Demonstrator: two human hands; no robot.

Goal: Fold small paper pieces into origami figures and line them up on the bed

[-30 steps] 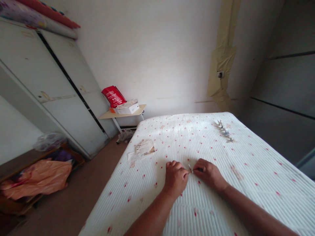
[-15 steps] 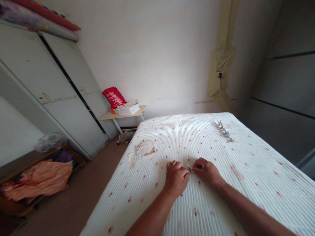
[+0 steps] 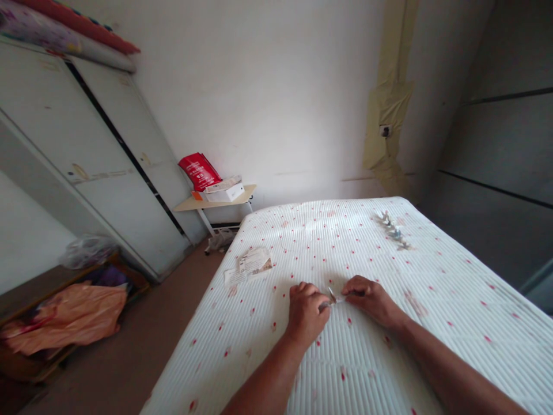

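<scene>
The left hand (image 3: 307, 316), nearly closed, is pinching a small folded-paper piece (image 3: 332, 296) at its two o'clock; the right hand (image 3: 368, 296), slightly farther, is pinching the pale end running toward three, while a point is rising toward eleven. Folded figures (image 3: 394, 233) are lying at one o'clock on the quilted bedcover (image 3: 358, 369).

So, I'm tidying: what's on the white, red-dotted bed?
Printed beige paper, small grey pointed shapes, and a small pale piece between left hand and right hand. Anything underneath is hidden.

Newspaper (image 3: 254, 261) lies on the bed (image 3: 466, 291) left of the left hand (image 3: 306, 311), lined-up objects (image 3: 395, 233) beyond the right hand (image 3: 370, 301).
</scene>
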